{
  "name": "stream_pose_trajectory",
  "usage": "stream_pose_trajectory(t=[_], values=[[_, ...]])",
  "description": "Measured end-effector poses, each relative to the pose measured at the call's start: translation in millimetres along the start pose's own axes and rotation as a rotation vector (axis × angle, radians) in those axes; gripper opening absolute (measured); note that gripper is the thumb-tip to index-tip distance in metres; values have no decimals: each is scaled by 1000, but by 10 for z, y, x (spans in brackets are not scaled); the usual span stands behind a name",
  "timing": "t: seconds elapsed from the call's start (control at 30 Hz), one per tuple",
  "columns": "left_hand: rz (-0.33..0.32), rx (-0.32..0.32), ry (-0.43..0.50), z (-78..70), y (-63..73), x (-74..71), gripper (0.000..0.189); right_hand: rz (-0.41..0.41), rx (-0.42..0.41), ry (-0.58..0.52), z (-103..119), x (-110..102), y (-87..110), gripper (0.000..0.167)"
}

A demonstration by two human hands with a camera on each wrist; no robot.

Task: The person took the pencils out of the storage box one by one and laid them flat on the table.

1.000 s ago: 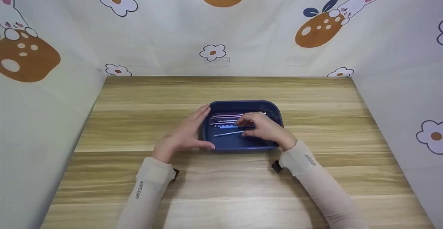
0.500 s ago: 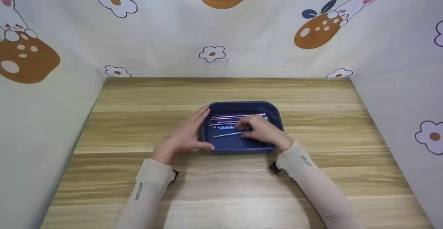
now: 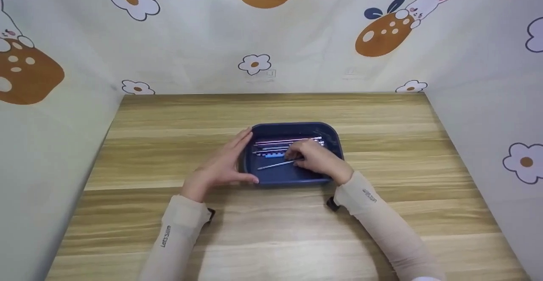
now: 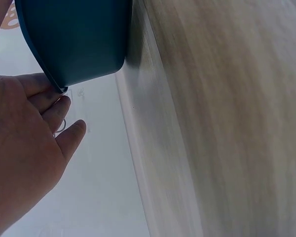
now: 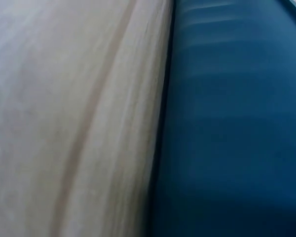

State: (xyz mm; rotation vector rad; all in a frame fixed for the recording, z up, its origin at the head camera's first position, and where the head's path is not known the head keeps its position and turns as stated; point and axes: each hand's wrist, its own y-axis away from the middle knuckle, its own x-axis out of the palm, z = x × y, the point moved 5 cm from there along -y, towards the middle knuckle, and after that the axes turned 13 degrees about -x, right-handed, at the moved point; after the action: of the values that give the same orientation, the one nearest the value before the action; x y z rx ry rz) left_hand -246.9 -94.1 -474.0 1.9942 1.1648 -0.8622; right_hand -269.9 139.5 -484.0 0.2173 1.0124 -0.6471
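Note:
A dark blue plastic bin (image 3: 292, 182) with rounded corners stands on the table. My left hand (image 3: 220, 164) rests against its left end, thumb at the near corner and fairly straight fingers at the far one. In the left wrist view, fingertips (image 4: 49, 101) meet the bin's rim (image 4: 64, 89). Inside the bin, my right hand (image 3: 316, 158) curls its fingers and thumb on one end of a slim, light pencil (image 3: 275, 164), lying slantwise. Several other pencils (image 3: 275, 142) lie side by side behind it, with a blue patterned one (image 3: 275, 155) nearest; the hand covers their right parts.
The wood-grain table (image 3: 271, 230) extends around the bin. A patterned cloth (image 3: 203, 51) rises along its back and both sides. In the right wrist view, only the bin's outer wall (image 5: 227, 123) and the tabletop (image 5: 64, 98) show.
The head view has shifted slightly, so everything sits a little further left. Both hands keep nearly the same places on the bin, and the pencil under the right hand slants slightly more.

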Motion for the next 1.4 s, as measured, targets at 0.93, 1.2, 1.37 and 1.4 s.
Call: stream_pose_trajectory(t=[0.93, 1.2, 1.37, 1.4], values=[[-4, 0, -8, 3, -23, -13, 128, -36, -46, -66, 11, -88, 4, 18], [6, -7, -5, 0, -25, 1, 128, -17, -58, -104, 48, -124, 37, 19], [7, 3, -14, -6, -14, 1, 128, -16, -76, -113, 102, -155, 56, 20], [5, 8, -16, -6, -13, 0, 128, -19, -81, -115, 111, -163, 59, 20]])
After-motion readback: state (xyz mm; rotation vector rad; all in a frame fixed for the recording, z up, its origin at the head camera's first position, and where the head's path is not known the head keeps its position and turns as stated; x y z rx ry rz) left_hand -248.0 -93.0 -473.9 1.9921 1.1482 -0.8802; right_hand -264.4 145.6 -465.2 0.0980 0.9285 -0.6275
